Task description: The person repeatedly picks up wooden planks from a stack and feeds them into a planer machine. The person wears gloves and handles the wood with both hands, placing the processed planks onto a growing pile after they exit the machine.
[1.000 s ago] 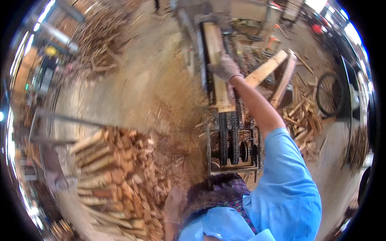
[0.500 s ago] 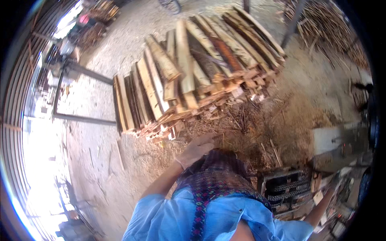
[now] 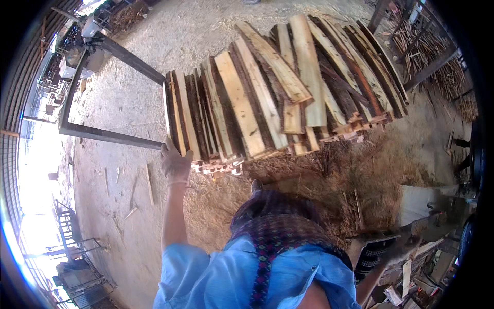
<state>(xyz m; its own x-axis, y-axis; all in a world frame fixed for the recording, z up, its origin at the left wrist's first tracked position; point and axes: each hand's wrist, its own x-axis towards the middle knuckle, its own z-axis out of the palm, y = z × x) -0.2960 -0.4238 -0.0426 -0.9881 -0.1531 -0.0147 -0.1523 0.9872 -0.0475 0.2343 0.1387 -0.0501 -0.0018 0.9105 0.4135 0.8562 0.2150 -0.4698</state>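
My left hand (image 3: 175, 164), in a pale glove, reaches out to the near end of the leftmost plank (image 3: 178, 116) of a big stack of rough wood slabs (image 3: 278, 87). Its fingers are spread and touch the plank's end, with no closed grip visible. My right forearm runs off to the lower right, where my right hand (image 3: 397, 243) lies dark and blurred against a sawing machine (image 3: 422, 206); its grip is unclear. My blue sleeves and patterned cloth fill the lower middle.
A dark steel frame (image 3: 108, 135) lies on the sawdust floor left of the stack. Loose sticks and bark (image 3: 329, 159) litter the ground in front of it. More scrap wood piles (image 3: 437, 56) sit far right. Metal racks (image 3: 77, 247) stand at the lower left.
My view has swung from the saw bench to the slab stack. My left hand has gone from near my head out to the leftmost plank's end.
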